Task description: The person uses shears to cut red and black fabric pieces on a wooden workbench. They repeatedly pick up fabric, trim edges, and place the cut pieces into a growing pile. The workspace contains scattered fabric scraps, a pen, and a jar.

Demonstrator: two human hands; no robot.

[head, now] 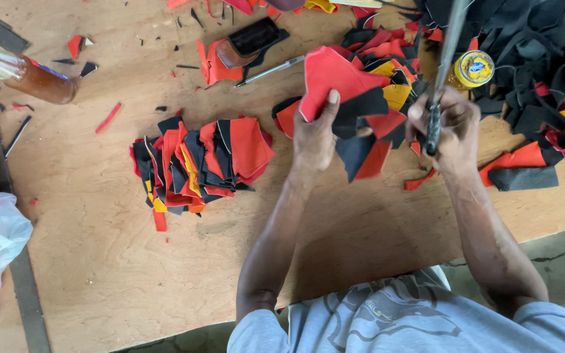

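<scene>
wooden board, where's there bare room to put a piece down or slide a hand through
Bare board lies below the stacked pieces, left of the left hand and forearm. Another bare strip runs between stack and bottle. Crowded: upper right, around the right hand, with scraps and yellow tin.

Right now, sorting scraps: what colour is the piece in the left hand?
Red piece, seen in the head view.
</scene>
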